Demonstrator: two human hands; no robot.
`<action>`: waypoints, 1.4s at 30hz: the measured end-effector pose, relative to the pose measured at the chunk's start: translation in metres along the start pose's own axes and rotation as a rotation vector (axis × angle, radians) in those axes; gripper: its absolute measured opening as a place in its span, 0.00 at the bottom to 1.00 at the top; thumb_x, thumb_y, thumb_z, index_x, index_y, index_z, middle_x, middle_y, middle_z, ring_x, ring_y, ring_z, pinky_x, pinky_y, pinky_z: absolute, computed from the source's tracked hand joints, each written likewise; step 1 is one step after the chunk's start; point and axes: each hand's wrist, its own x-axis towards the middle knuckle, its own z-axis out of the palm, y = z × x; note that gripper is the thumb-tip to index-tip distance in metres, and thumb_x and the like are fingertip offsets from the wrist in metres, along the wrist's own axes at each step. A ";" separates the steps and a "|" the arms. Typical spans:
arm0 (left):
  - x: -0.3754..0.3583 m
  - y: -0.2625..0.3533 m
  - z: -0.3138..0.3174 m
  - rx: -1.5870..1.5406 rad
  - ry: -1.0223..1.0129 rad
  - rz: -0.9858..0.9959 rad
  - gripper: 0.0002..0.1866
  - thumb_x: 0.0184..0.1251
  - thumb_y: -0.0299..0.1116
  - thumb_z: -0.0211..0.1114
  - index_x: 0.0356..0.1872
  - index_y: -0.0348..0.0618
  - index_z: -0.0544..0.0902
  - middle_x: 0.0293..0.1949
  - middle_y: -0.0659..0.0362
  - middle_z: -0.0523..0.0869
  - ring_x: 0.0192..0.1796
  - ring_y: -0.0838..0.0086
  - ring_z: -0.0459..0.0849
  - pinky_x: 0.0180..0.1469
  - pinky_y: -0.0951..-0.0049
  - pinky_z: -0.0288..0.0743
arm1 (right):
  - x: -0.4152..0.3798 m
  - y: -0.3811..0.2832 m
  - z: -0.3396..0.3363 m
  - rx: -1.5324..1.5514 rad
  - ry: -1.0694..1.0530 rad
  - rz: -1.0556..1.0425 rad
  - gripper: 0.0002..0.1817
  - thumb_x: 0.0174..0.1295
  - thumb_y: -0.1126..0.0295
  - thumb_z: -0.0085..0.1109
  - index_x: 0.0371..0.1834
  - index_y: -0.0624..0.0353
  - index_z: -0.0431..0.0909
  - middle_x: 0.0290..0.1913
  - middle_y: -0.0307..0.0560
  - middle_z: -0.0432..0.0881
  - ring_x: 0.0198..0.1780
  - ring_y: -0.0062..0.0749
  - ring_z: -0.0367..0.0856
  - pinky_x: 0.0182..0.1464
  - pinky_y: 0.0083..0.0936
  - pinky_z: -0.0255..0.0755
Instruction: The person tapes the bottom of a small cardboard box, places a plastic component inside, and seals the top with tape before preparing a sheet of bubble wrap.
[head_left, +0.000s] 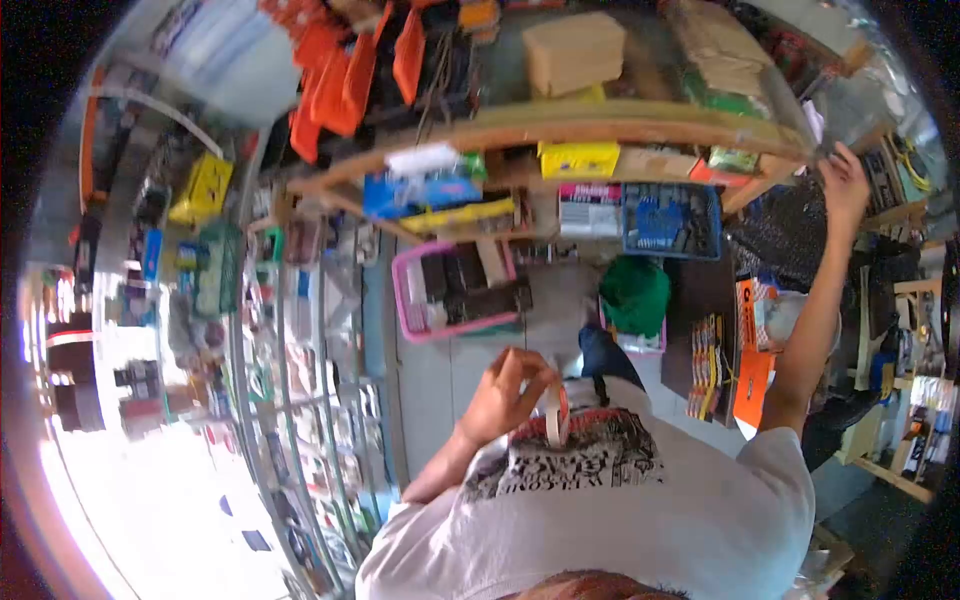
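My left hand [512, 392] is raised in front of my chest, its fingers closed on a narrow roll of tape [556, 418]. The roll hangs edge-on below the fingertips, over the print on my white T-shirt [690, 480]. Stretched far out to the right, my right hand [845, 182] has its fingers extended and slightly apart. Its fingertips are at the right end of the wooden shelf [640, 131], close to a small dark item and a pale strip [812, 122].
A cardboard box [575, 52] and orange plastic pieces [335, 85] sit on the upper shelf. Below are a blue basket [670, 245], a pink basket [402, 300] and a green bag [636, 295]. Glass-fronted racks [290, 380] stand left, an orange box [752, 390] right.
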 end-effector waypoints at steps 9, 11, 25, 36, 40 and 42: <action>-0.038 0.003 -0.018 -0.152 -0.027 0.071 0.10 0.66 0.20 0.71 0.40 0.34 0.75 0.37 0.51 0.83 0.37 0.60 0.86 0.36 0.64 0.81 | -0.191 -0.230 0.008 0.704 -0.968 0.210 0.24 0.61 0.77 0.70 0.61 0.61 0.77 0.45 0.42 0.84 0.45 0.19 0.83 0.43 0.21 0.79; -0.041 0.007 -0.020 -0.147 -0.014 0.074 0.11 0.63 0.23 0.73 0.37 0.36 0.75 0.33 0.53 0.85 0.37 0.55 0.84 0.36 0.58 0.78 | -0.227 -0.254 0.002 0.511 -1.353 0.173 0.30 0.51 0.68 0.81 0.59 0.57 0.82 0.43 0.38 0.84 0.38 0.18 0.84 0.38 0.22 0.80; -0.050 0.027 -0.038 0.130 -0.034 0.327 0.12 0.62 0.26 0.74 0.40 0.38 0.77 0.30 0.54 0.84 0.34 0.55 0.84 0.37 0.59 0.77 | -0.246 -0.346 0.005 0.298 -2.210 -0.074 0.25 0.54 0.55 0.79 0.50 0.57 0.88 0.28 0.41 0.86 0.26 0.25 0.80 0.31 0.26 0.71; -0.060 0.028 -0.041 0.117 -0.019 0.317 0.12 0.63 0.24 0.73 0.41 0.38 0.77 0.32 0.54 0.84 0.35 0.55 0.85 0.37 0.59 0.77 | -0.257 -0.358 0.018 0.327 -2.224 -0.180 0.29 0.51 0.51 0.79 0.53 0.56 0.88 0.31 0.43 0.88 0.24 0.26 0.77 0.29 0.28 0.69; -0.063 0.025 -0.041 0.103 -0.010 0.313 0.12 0.63 0.25 0.73 0.41 0.38 0.77 0.32 0.54 0.84 0.35 0.55 0.85 0.37 0.59 0.77 | -0.257 -0.359 0.021 0.302 -2.250 -0.151 0.28 0.53 0.53 0.79 0.53 0.57 0.88 0.32 0.44 0.89 0.24 0.26 0.76 0.29 0.27 0.69; -0.064 0.024 -0.040 0.092 -0.008 0.298 0.12 0.64 0.25 0.73 0.41 0.37 0.77 0.32 0.53 0.84 0.36 0.55 0.85 0.37 0.59 0.77 | -0.259 -0.358 0.021 0.285 -2.255 -0.134 0.27 0.53 0.54 0.78 0.53 0.57 0.88 0.32 0.44 0.89 0.25 0.25 0.76 0.29 0.27 0.69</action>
